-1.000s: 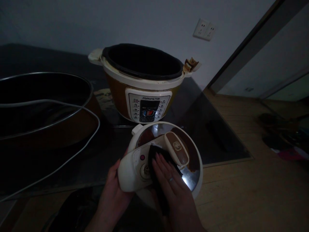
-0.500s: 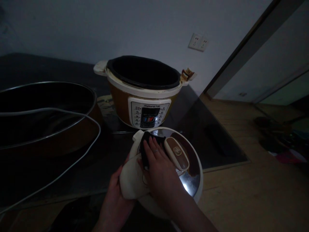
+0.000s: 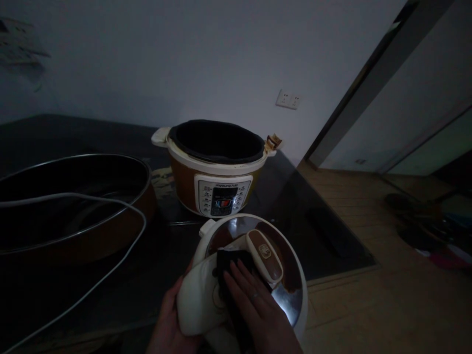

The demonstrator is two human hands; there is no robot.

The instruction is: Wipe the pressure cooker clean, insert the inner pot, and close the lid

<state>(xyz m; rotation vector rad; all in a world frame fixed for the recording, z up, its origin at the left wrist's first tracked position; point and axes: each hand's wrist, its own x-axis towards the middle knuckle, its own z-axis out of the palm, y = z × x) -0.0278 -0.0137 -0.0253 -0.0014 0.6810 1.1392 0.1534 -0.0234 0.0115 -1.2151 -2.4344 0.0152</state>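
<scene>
The round lid (image 3: 295,265) of an electric pressure cooker is tilted in front of me, with a shiny top, brown stains and a brown-and-cream handle (image 3: 264,251). My left hand (image 3: 173,319) grips the cream projecting part at the lid's lower left, its fingers partly hidden underneath. Pressed flat beside the handle, my right hand (image 3: 263,314) holds a black cloth (image 3: 232,258) against the lid. Just beyond stands the lidless cooker (image 3: 186,189), with a dark inner pot (image 3: 217,142) and a front control panel (image 3: 223,199).
On the left sits a large brown pan (image 3: 147,201) with a white cord (image 3: 134,241) draped across it. The dark counter (image 3: 324,236) ends at the right, above a wooden floor (image 3: 350,314). A socket plate (image 3: 288,100) is on the wall behind.
The view has tilted up, so everything sits lower. My right hand and the cloth have slid down the lid towards me, baring its upper left part. The left hand keeps its hold.
</scene>
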